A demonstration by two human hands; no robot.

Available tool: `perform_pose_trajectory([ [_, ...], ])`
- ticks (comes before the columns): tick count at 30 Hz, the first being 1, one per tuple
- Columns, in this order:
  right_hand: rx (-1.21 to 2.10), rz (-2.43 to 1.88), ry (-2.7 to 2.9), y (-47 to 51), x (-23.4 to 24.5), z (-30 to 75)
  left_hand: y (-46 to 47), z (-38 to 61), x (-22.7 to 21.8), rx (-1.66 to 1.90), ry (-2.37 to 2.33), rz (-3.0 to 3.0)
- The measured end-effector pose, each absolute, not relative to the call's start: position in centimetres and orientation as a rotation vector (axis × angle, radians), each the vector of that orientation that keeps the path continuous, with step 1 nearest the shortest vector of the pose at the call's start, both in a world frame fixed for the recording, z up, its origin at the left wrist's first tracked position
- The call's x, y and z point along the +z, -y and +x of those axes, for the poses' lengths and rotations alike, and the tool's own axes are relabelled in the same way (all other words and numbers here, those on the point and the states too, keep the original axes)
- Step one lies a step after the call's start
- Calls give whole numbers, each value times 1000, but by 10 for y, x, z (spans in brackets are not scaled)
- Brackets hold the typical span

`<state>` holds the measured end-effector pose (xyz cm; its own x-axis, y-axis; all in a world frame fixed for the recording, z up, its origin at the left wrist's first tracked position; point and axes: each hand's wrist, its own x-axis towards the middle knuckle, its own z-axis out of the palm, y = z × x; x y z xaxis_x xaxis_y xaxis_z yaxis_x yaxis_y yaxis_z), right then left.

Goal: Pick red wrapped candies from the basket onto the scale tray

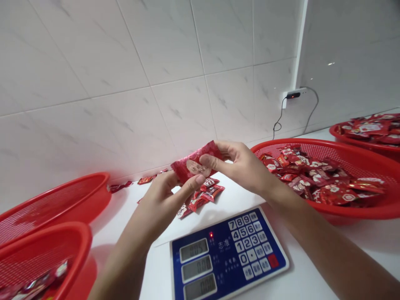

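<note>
Both my hands hold a small red patterned bag [196,163] above a weighing scale. My left hand [164,196] pinches its lower left edge with thumb and fingers. My right hand [240,166] pinches its upper right edge. Several red wrapped candies [204,196] lie on the white scale platform [231,200] just beneath the bag. The scale's blue front panel [228,256] shows three displays and a keypad, with a red light lit.
A big red basket [359,208] full of red wrapped candies stands at the right, another [368,143] behind it. Two red baskets [46,216] sit at the left; the nearer one [75,237] holds some candies. Loose candies [145,180] lie by the tiled wall. A plug [292,96] with cable is on the wall.
</note>
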<state>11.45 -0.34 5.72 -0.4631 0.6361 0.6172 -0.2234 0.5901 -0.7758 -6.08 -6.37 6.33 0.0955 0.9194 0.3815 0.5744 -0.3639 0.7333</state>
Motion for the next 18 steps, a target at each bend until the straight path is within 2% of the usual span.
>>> perform_pose_trajectory([
  [7, 1088, -342, 1665, -1, 55, 111, 64, -62, 64, 1397, -1421, 1948],
  [12, 1144, -343, 1684, -7, 49, 108, 62, -64, 65, 1362, -1510, 2019],
  [15, 1134, -463, 1747, -10, 44, 108, 58, -69, 67, 1363, -1790, 2159],
  [18, 934, -722, 1820, -10, 43, 111, 57, -86, 67, 1181, -2367, 2364],
])
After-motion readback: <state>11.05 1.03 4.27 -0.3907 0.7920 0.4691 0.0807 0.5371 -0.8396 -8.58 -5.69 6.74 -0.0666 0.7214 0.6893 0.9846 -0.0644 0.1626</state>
